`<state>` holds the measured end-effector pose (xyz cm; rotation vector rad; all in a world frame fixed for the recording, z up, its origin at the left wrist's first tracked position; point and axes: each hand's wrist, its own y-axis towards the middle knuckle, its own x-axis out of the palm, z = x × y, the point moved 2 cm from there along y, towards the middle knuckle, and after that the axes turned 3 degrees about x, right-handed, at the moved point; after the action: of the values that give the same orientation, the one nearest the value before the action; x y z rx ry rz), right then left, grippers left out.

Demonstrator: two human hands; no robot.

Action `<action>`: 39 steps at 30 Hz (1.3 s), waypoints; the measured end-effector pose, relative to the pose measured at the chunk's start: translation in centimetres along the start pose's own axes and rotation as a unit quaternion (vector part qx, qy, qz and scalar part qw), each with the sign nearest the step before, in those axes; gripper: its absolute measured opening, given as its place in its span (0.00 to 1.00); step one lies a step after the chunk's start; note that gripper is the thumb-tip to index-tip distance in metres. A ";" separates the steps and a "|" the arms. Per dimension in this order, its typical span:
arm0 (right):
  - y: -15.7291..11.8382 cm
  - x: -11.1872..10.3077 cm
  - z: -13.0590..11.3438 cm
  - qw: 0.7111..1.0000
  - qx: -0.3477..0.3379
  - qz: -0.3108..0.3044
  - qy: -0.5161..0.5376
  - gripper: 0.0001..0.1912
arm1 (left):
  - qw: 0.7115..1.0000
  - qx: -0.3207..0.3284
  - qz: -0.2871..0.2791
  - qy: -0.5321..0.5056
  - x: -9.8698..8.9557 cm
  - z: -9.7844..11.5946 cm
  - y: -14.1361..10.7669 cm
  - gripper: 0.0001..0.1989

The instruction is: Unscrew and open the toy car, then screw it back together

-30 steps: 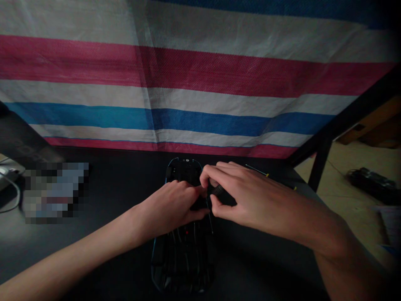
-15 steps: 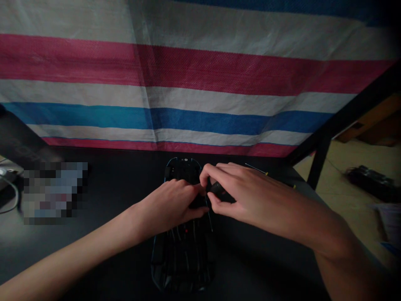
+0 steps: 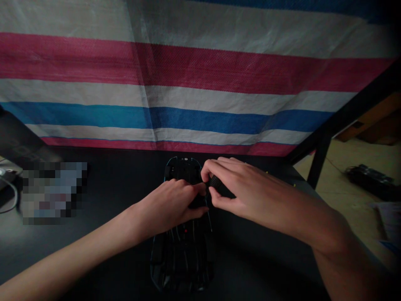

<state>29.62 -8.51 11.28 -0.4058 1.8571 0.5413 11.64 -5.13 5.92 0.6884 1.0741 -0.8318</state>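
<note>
A black toy car (image 3: 184, 261) lies upside down on the dark table, its underside facing me and thin blue lines along its edges. My left hand (image 3: 178, 198) is closed on the middle of the car, with thumb and fingers across its right side. Close beside it, my right hand (image 3: 234, 184) pinches a small black piece with a ribbed round surface (image 3: 215, 182), at the car's right edge. Whether this piece is a wheel or a knob I cannot tell. My fingers hide where it meets the car.
Behind the table hangs a striped plastic sheet (image 3: 194, 100). To the left lie a blurred-out flat item (image 3: 53, 190) and a white cable (image 3: 14, 196). A black frame post (image 3: 319, 163) rises at the right. Small yellow tips (image 3: 294, 184) show behind my right hand.
My right hand has turned slightly and shifted a little, so the ribbed surface of the black piece shows more. A thin rod behind that hand is now mostly covered. The left hand stays put.
</note>
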 end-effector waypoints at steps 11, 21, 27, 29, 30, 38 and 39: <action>0.2 0.0 -0.4 1.000 0.010 0.005 -0.026 0.07 | 1.000 0.011 -0.004 0.026 0.0 0.1 0.0 0.16; 1.7 1.2 -1.6 0.996 0.007 0.060 -0.063 0.04 | 0.995 -0.009 0.006 0.100 0.5 -0.1 -0.3 0.21; -0.2 2.0 -0.2 0.985 -0.056 0.090 0.139 0.12 | 0.997 -0.027 0.013 0.068 0.2 0.2 -0.7 0.17; -1.3 2.5 0.7 0.974 -0.054 0.109 0.192 0.17 | 0.999 -0.032 0.026 0.029 0.2 0.2 -0.7 0.15; -1.8 2.8 1.2 0.969 -0.044 0.124 0.211 0.18 | 0.999 -0.036 0.027 0.010 0.2 0.2 -0.7 0.15; -2.4 4.9 4.5 0.889 0.073 0.249 0.378 0.24 | 0.998 -0.055 0.032 0.017 0.0 1.2 -1.0 0.16; -2.3 5.3 5.1 0.876 0.097 0.264 0.392 0.24 | 0.998 -0.053 0.034 0.026 0.0 1.3 -1.1 0.16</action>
<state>33.06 -7.70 4.40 0.0595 2.8188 0.5884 11.32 -6.75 6.27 0.6572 1.1265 -0.6971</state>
